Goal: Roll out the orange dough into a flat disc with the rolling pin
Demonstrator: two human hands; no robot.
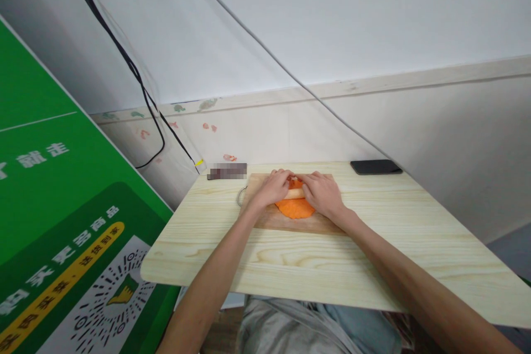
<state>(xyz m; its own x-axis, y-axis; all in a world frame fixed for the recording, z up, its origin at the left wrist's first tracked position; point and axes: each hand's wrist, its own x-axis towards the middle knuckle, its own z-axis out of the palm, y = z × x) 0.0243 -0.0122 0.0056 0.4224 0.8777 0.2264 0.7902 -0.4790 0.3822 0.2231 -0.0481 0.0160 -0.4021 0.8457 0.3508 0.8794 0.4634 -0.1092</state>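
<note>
A wooden rolling pin lies crosswise over a flattened sheet of orange dough. My left hand is closed over the pin's left end, and my right hand covers its right end. The thumbs and fingertips come close together above the middle of the pin. Under the dough is a wooden cutting board with a metal ring handle at its left side. Most of the dough's far part is hidden behind my hands.
The board rests on a pale wood-grain table against a white wall. A black phone lies at the back right, and a blurred-out dark object at the back left. Black cables hang beside a green printed panel on the left.
</note>
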